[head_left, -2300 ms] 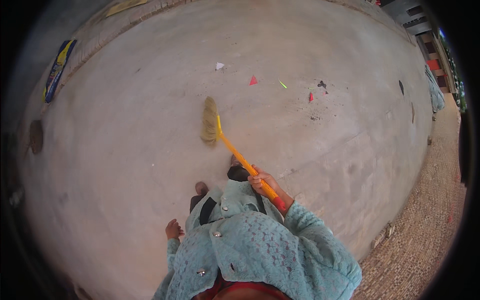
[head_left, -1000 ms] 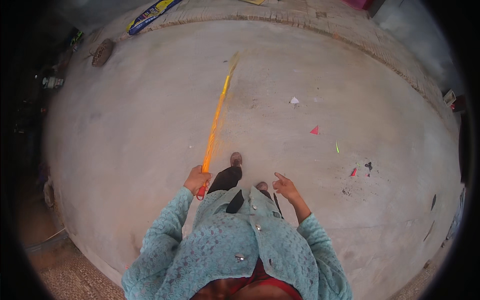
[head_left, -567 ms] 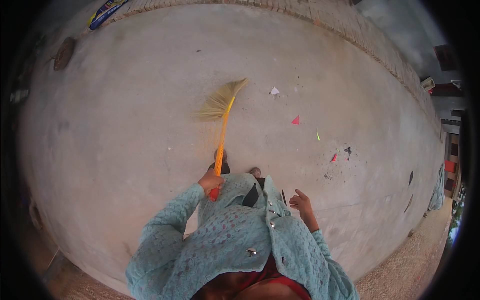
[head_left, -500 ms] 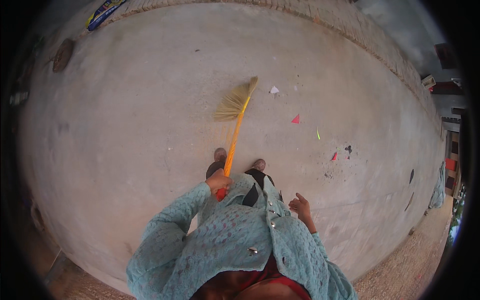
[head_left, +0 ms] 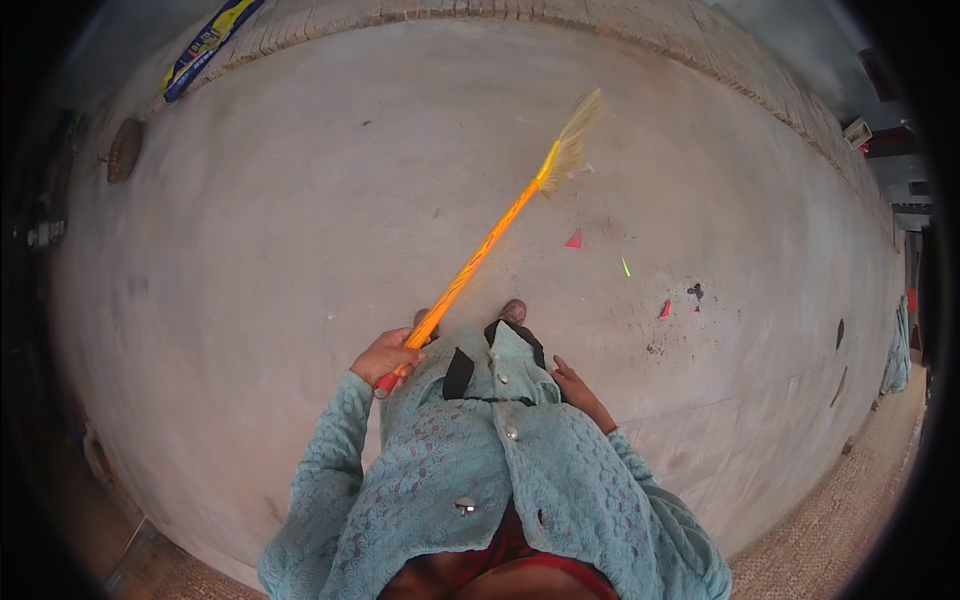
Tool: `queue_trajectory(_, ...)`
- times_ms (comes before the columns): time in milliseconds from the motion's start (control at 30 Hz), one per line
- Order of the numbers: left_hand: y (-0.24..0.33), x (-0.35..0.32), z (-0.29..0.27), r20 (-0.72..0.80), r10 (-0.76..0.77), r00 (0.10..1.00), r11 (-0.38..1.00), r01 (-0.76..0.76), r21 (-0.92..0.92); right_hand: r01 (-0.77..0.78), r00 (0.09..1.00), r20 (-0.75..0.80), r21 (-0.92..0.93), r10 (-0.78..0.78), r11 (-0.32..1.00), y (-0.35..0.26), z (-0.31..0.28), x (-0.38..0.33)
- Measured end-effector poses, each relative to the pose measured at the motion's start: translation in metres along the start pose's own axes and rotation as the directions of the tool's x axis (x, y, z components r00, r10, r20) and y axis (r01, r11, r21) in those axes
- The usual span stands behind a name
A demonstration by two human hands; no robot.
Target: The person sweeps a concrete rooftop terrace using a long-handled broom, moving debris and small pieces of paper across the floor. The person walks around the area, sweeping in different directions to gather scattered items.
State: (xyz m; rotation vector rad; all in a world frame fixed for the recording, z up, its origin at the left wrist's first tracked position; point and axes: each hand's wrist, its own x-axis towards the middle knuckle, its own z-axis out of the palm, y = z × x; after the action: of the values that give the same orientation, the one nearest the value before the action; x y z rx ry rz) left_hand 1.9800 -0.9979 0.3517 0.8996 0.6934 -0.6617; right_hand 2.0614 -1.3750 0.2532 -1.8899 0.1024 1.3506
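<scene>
My left hand [head_left: 382, 358] is closed around the red grip end of a broom [head_left: 480, 262] with an orange handle. The broom slants away to the far right, its pale, thin bristles fanned out by motion at the far end. Just right of the bristles a small white scrap is partly covered. My right hand [head_left: 582, 392] hangs beside my jacket, holding nothing, fingers loosely stretched. On the concrete nearby lie a red triangular scrap [head_left: 573, 239], a bright green strip [head_left: 626, 265], a second red scrap [head_left: 665, 309] and a black bit [head_left: 695, 291].
Dark crumbs [head_left: 655, 349] are scattered to my right. A brick edging [head_left: 450, 10] borders the concrete floor [head_left: 250, 230] at the far side. A blue and yellow sack [head_left: 205, 48] and a brown object [head_left: 125, 150] lie far left. Teal cloth [head_left: 897, 350] hangs at far right.
The broom head has swung to the right and away from me, over the white scrap. My left hand has moved left and slightly nearer my body.
</scene>
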Motion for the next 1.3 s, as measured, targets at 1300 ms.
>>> queue_trajectory(1300,-0.002,-0.003,-0.021,-0.238,-0.258,0.936,0.875,0.331,0.352,0.173,0.983,0.066,-0.037,-0.17,0.984,0.012,-0.023,0.01)
